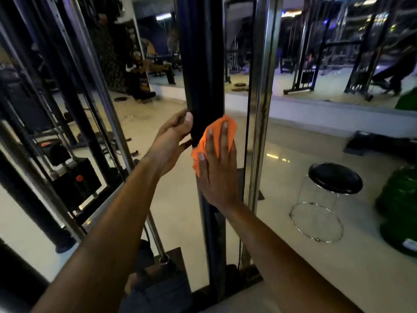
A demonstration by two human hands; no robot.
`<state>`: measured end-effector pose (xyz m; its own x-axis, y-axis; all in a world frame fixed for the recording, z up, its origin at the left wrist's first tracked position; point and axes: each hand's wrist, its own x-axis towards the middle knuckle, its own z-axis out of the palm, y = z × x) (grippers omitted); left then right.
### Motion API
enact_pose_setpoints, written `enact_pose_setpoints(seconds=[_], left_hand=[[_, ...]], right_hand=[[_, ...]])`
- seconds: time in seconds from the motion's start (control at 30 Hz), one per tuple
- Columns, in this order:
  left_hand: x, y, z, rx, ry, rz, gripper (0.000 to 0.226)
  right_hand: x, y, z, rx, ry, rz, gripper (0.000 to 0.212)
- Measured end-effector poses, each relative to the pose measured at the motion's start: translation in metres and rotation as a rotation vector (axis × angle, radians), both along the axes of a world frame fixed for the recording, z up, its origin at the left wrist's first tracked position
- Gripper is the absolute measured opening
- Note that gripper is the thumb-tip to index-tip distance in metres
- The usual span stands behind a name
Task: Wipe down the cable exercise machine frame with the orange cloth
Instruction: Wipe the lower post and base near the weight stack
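Cloth (204, 144) sits flat against the black post (203, 64) about halfway up it, pinned there by your right hand (218, 175). That hand is spread, not fisted: the fingers (223, 138) lie straight over the orange fabric and the palm presses it onto the post's front face, so the grasp is a flat press rather than a pinch. Your left hand (171, 141) rests open on the post's left side, thumb on the near edge, holding nothing; it looks to be steadying you or the post.

Judging from where things lie, you are mid-wipe on this one upright. Whether the stretch above the cloth is already clean, I cannot tell: the post is dark and glossy all along and shows no clear line between wiped and unwiped. Below your hand the post runs on down to the base (225, 283), and that length most likely waits for the cloth.

The chrome rail (261, 86) just to the right, and the slanted rails (108, 109) and weight stack (76, 184) to the left, are untouched by either hand now. If they count as frame, much of the job remains.
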<state>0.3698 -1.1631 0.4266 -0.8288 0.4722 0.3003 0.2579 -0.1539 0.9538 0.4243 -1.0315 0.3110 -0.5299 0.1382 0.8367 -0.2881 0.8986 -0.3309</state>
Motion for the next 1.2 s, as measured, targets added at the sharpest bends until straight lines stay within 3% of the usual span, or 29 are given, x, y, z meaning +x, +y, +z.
enact_pose_setpoints(seconds=[0.13, 0.37, 0.43, 0.6, 0.67, 0.83, 0.93, 1.1, 1.2], left_hand=[[0.003, 0.008, -0.031, 0.12, 0.094, 0.025, 0.035], [-0.002, 0.015, -0.059, 0.207, 0.104, 0.121, 0.042], [0.002, 0.013, -0.08, 0.171, 0.093, 0.146, 0.051], [0.011, 0.004, -0.136, 0.077, 0.002, 0.056, 0.03], [0.011, 0.002, -0.143, 0.09, -0.032, 0.061, 0.028], [0.012, 0.001, -0.145, 0.054, -0.037, 0.085, 0.049], [0.016, 0.002, -0.16, 0.043, -0.029, 0.135, 0.025], [0.021, 0.0, -0.2, 0.004, 0.002, 0.116, 0.038], [0.02, 0.0, -0.214, 0.004, -0.012, 0.13, 0.04]], right_hand=[[0.013, -0.004, -0.097, -0.044, -0.057, 0.023, 0.069], [-0.006, -0.001, -0.035, -0.065, 0.105, 0.047, 0.07], [-0.004, -0.002, -0.057, -0.041, 0.115, 0.036, 0.07], [0.018, -0.006, -0.149, -0.036, 0.026, 0.062, 0.072], [0.017, -0.004, -0.141, -0.056, 0.015, 0.078, 0.073], [0.002, 0.001, -0.102, -0.041, 0.048, 0.054, 0.072], [0.005, 0.001, -0.139, -0.004, 0.032, 0.032, 0.07], [0.026, 0.0, -0.241, -0.042, -0.094, 0.068, 0.072], [0.023, -0.001, -0.236, -0.073, -0.093, 0.091, 0.071]])
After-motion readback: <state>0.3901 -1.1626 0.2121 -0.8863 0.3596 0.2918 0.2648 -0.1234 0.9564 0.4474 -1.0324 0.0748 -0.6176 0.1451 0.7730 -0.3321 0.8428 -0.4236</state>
